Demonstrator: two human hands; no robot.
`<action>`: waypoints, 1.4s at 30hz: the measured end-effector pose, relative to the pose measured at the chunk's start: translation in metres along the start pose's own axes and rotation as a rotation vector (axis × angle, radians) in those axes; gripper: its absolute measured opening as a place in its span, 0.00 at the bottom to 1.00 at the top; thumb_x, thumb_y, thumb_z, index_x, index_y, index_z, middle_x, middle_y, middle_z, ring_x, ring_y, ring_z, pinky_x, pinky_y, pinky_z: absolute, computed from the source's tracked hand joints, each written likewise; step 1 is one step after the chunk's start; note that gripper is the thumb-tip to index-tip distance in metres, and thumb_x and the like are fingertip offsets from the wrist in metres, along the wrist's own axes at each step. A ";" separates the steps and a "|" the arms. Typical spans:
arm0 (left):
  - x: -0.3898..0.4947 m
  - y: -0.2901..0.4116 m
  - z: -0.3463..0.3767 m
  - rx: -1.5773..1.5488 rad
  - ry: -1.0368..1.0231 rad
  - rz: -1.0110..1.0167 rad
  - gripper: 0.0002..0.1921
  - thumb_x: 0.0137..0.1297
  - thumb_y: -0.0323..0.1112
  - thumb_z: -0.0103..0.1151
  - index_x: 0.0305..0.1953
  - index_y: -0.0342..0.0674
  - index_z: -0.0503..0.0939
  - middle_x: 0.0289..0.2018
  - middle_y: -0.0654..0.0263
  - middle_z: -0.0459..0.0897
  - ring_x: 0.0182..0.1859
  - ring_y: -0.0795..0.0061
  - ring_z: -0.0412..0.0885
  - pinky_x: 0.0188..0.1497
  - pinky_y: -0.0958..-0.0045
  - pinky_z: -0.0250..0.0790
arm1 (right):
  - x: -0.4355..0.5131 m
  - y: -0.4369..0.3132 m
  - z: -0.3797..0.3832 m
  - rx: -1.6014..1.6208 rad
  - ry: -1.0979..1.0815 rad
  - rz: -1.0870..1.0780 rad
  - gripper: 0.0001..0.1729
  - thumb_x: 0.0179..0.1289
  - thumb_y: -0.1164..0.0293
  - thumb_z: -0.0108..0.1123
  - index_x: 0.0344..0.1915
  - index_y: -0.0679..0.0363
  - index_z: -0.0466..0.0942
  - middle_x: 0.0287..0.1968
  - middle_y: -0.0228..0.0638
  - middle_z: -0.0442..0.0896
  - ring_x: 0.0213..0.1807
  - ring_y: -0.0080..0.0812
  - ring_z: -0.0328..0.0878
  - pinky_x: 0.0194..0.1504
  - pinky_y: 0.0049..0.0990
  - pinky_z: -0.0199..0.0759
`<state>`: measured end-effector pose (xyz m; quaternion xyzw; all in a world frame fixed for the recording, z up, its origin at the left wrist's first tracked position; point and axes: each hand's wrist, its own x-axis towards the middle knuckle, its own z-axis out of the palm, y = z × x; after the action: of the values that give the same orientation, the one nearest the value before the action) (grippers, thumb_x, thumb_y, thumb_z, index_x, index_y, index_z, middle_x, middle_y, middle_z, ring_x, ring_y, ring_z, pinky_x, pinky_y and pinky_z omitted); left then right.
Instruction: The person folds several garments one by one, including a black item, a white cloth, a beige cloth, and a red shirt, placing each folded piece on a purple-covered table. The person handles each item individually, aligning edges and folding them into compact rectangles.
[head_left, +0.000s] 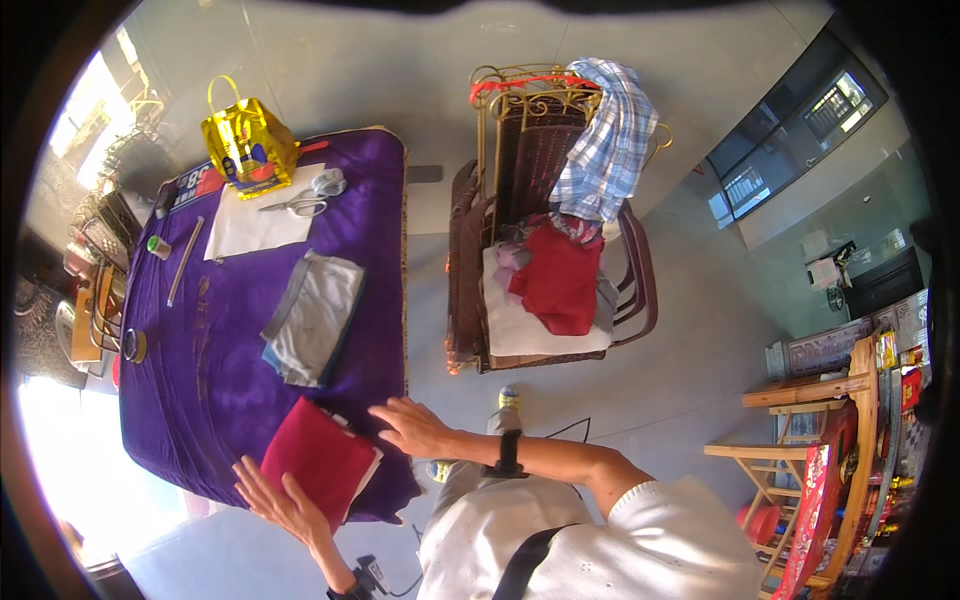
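Observation:
A folded dark red cloth (319, 454) lies at the near end of a table covered with a purple cloth (225, 360). My left hand (277, 501) is at its lower left edge, flat with the fingers apart; whether it touches the fabric I cannot tell. To the right of the red cloth is my right hand (412, 427), fingers spread and nothing in it, over the table's right edge. A pale edge shows along the red cloth's right side. Just beyond it, grey folded garments (315, 319) are stacked, with a blue one partly hidden underneath.
Farther up the table are scissors (300, 206) on a white sheet (259, 225), a shiny gold bag (251, 146), a stick (185, 262), a green-topped spool (158, 247) and a tape roll (134, 346). Right of the table, a chair (634, 300) holds a red garment (562, 277) and a plaid shirt (607, 135).

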<state>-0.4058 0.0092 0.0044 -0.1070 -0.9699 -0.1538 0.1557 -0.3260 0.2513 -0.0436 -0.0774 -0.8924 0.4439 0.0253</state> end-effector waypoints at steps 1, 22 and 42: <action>-0.001 0.012 0.020 0.174 -0.036 -0.015 0.30 0.70 0.53 0.41 0.70 0.53 0.55 0.71 0.64 0.52 0.71 0.53 0.49 0.69 0.42 0.37 | -0.007 0.018 -0.013 0.025 -0.143 0.062 0.24 0.60 0.69 0.57 0.57 0.61 0.70 0.43 0.43 0.73 0.51 0.46 0.68 0.53 0.40 0.64; -0.010 -0.024 0.072 0.502 -0.050 0.160 0.28 0.72 0.52 0.34 0.67 0.45 0.60 0.67 0.62 0.61 0.69 0.59 0.57 0.70 0.57 0.45 | -0.036 0.471 -0.314 -0.261 0.845 0.909 0.46 0.50 0.61 0.69 0.64 0.68 0.56 0.59 0.59 0.62 0.59 0.57 0.62 0.61 0.44 0.58; -0.014 -0.009 0.072 0.585 -0.105 -0.066 0.28 0.69 0.52 0.41 0.69 0.57 0.57 0.70 0.70 0.56 0.71 0.61 0.53 0.68 0.44 0.42 | -0.059 0.339 -0.335 -0.118 0.907 0.409 0.19 0.67 0.61 0.53 0.27 0.66 0.76 0.22 0.40 0.76 0.24 0.32 0.72 0.30 0.30 0.64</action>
<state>-0.4148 0.0222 -0.0676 -0.0336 -0.9827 0.1328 0.1246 -0.1907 0.7069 -0.1095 -0.4375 -0.7816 0.3100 0.3188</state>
